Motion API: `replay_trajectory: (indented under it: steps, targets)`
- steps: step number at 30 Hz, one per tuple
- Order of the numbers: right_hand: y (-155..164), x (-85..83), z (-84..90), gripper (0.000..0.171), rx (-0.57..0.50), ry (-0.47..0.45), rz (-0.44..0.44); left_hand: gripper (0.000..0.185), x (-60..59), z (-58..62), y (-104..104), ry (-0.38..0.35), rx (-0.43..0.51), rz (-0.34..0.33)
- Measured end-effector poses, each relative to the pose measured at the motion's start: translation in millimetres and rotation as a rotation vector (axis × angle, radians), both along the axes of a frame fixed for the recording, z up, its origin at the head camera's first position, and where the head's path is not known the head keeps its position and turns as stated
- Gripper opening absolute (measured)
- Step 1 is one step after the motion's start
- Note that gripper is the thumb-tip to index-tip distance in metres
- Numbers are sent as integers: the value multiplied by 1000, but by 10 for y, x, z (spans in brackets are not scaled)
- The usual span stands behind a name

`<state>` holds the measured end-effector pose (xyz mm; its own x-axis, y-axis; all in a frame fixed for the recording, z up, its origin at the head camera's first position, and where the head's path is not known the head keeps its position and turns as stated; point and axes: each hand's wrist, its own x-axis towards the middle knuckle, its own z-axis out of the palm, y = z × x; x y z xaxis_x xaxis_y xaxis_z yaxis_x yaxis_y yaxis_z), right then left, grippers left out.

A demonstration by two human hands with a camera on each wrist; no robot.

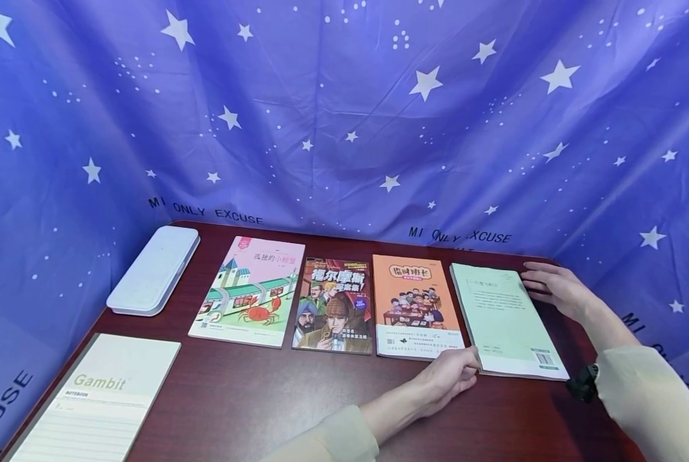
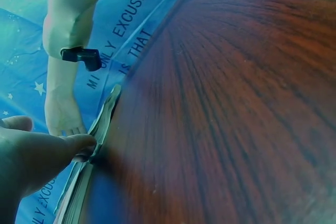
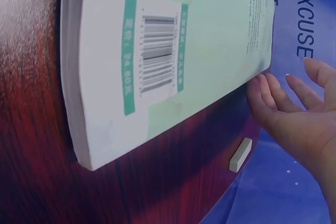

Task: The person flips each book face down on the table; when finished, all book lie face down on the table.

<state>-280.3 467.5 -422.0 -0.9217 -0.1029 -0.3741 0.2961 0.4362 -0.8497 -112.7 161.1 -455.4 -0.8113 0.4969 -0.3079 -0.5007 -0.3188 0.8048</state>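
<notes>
A pale green book [image 1: 509, 327] lies back cover up at the right end of a row of books, its barcode at the near right corner. My left hand [image 1: 445, 380] is at its near left corner, thumb and fingers pinching the edge there; in the left wrist view the left hand [image 2: 42, 156] covers part of the page edges. At the far right edge of the book is my right hand [image 1: 555, 285], fingers fairly straight. The right wrist view shows the right hand [image 3: 299, 108] with spread fingers, fingertips right at the book's side.
Left of it lie an orange book [image 1: 414, 301], a detective comic [image 1: 333, 305] and a pink-and-green book [image 1: 252, 289]. A white case [image 1: 154, 269] and a Gambit notebook [image 1: 99, 391] lie at the left. A small white block [image 3: 241, 155] rests near the table's edge. A starry curtain [image 1: 344, 115] hangs behind.
</notes>
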Motion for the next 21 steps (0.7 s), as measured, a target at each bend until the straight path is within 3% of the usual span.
replay_trajectory:
  steps: [7, 12, 21]
  targets:
    - [-118, -20, 14, 67, 156, 97, -18, 59, -56, 67, -89, 26, 6, -7]
    - [-330, -63, 27, 65, 230, 178, -54, 59, -139, 137, -219, 87, -16, 5]
    - [-783, -94, 34, 57, 230, 291, 19, 59, -331, 212, -557, 216, -120, 21]
